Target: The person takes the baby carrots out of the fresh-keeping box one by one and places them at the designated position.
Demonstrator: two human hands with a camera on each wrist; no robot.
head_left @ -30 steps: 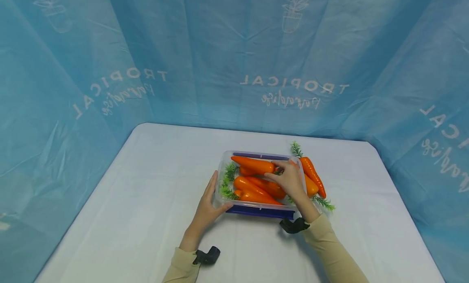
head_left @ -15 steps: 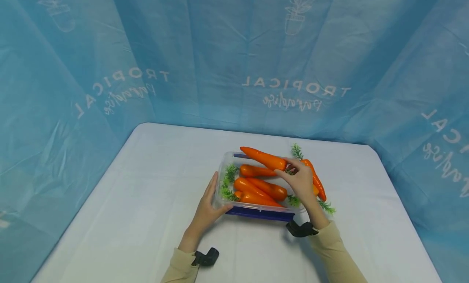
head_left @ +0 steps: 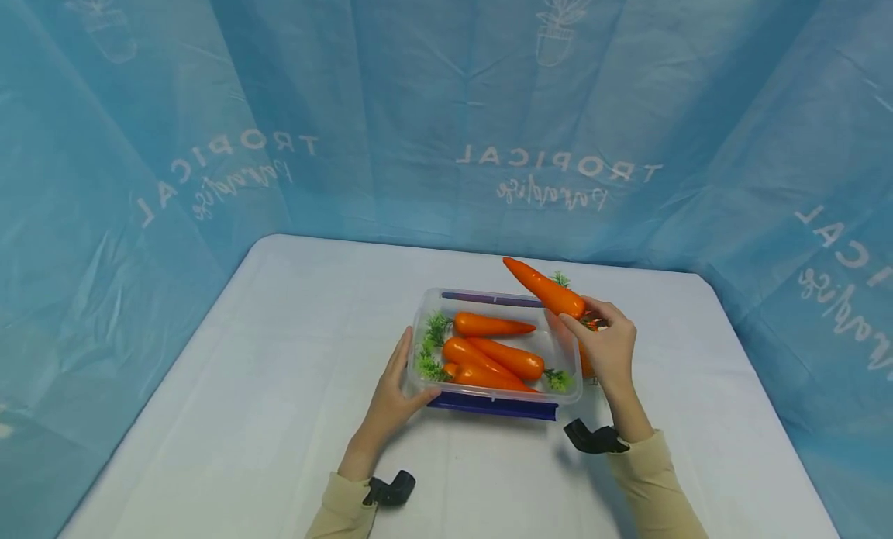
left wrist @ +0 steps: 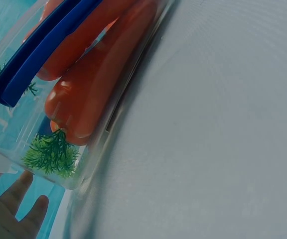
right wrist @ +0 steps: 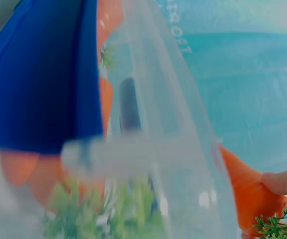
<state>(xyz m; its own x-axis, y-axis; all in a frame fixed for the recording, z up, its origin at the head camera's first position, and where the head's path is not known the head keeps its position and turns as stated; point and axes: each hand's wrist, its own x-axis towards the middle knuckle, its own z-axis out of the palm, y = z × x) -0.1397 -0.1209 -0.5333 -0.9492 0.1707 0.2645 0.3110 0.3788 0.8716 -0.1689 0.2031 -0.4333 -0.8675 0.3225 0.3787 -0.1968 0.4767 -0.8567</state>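
Observation:
A clear plastic box (head_left: 570, 393) with blue clip flaps (head_left: 491, 405) holds several orange carrots (head_left: 492, 324) with green leafy tops. My left hand (head_left: 387, 407) rests against its left side, fingers straight along the wall and thumb at the near rim. In the left wrist view, the fingers (left wrist: 21, 191) are spread beside the box corner. My right hand (head_left: 612, 341) pinches one carrot (head_left: 546, 288) by its leafy end, above the box's right rim, its tip pointing up to the far left. In the right wrist view, that carrot (right wrist: 255, 196) shows past the box wall.
More carrots (head_left: 587, 361) lie on the white table (head_left: 279, 353) to the right of the box, mostly hidden behind my right hand. Blue curtains (head_left: 418, 136) with mirrored lettering hang along the table's back and sides.
My right hand has lifted the carrot from among the others in the box and carried it right, over the rim. My left hand stays at the box's left side.

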